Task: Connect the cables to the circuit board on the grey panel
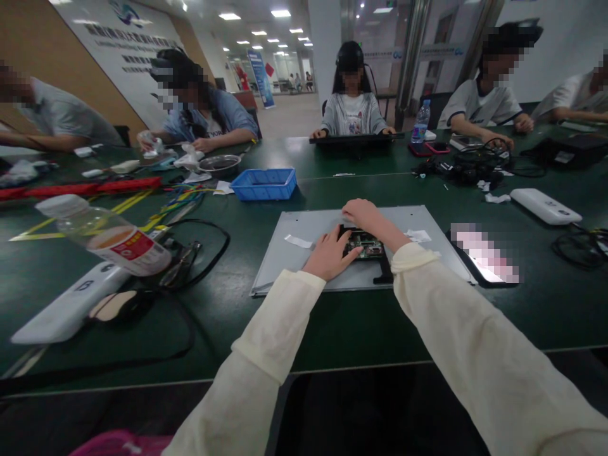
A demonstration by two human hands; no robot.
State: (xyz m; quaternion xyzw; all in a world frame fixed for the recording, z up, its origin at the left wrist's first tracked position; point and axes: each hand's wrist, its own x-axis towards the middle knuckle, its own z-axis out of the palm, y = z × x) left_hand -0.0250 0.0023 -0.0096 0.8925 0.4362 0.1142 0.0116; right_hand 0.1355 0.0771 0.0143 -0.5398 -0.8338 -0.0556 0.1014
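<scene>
A green circuit board (365, 243) in a black plastic frame (386, 271) lies on a flat light-grey panel (275, 266). My left hand (331, 254) rests against the board's left side, its fingers spread and its thumb stretched along the near edge. Over the far edge of the board, my right hand (365, 215) has its fingers bent together and pointing left. What lies under its fingertips is hidden. A white paper strip (298, 241) sits on the panel left of my hands, and crumpled white paper (418, 235) is to the right.
A phone (484, 256) lies right of the panel, a blue tray (264, 183) beyond it. On the left are a tilted drink bottle (111, 234), a white power bank (71, 304) and black straps. Several people sit around the table; tangled black cables (465, 171) lie at far right.
</scene>
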